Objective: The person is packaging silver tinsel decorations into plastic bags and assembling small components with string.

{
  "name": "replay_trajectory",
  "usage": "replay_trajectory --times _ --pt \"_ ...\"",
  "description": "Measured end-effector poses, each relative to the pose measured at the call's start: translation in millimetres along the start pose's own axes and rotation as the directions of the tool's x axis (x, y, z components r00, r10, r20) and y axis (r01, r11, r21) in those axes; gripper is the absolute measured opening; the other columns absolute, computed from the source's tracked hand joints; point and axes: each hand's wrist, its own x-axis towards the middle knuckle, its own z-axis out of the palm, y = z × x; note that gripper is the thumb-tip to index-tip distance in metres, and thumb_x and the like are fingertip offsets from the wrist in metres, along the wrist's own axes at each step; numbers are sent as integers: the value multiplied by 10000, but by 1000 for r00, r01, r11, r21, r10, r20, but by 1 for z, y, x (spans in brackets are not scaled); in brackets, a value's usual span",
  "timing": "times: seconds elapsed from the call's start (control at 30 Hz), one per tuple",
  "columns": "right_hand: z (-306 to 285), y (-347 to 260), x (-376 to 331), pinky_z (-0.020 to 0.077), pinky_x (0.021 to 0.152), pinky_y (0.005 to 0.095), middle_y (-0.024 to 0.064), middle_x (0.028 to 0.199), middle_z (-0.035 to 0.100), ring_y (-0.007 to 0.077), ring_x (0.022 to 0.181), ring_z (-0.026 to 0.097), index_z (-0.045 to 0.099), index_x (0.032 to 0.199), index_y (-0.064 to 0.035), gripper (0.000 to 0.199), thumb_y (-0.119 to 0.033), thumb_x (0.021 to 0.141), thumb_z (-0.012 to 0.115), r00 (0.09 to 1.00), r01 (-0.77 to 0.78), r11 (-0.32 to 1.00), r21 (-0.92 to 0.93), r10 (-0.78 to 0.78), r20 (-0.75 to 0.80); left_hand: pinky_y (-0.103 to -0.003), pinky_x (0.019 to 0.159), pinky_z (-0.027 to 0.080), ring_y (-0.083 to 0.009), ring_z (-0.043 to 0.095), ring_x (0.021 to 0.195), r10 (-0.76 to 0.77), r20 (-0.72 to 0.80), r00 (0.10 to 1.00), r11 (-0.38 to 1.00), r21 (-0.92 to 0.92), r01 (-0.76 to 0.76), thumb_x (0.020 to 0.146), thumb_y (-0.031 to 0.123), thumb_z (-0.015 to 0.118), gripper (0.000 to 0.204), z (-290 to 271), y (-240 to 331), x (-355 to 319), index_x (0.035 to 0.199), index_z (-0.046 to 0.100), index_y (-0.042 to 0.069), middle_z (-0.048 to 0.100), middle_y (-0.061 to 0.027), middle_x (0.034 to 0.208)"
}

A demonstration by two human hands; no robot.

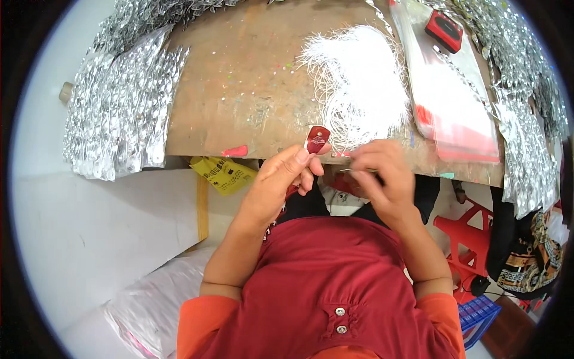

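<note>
Between the thumb and fingers of my left hand is a shiny dark-red tag, rounded at the corners, with a small hole near its top. More red strip pieces hang below that palm. My right hand is closed in a pinch just to the right, at the table's near edge. A thin, pale, pointed bit shows at its fingertips, too small to name. Beyond both hands lies a loose bundle of white strings on the table.
The worn brown table carries silver sequin strands at its left and more silver strands at its right. Clear plastic bags and a red-and-black device lie right. Below are a yellow bag and red stool.
</note>
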Motion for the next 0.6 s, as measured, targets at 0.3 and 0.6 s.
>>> replay_trajectory --times 0.3,0.6 --pt "-32 -25 2 425 704 225 20 832 554 79 760 518 522 921 -31 109 0 838 585 860 -301 504 809 510 2 -189 713 410 -57 487 764 31 167 986 999 39 -38 933 233 499 334 39 -2 12 1161 524 -9 548 1 891" --pt "-22 -19 1 447 677 218 37 864 578 76 756 533 452 1015 -45 214 -25 850 586 846 -307 290 906 520 121 -197 678 422 -44 488 749 76 121 990 995 59 -84 926 260 531 354 41 -5 10 1181 530 15 571 9 904"
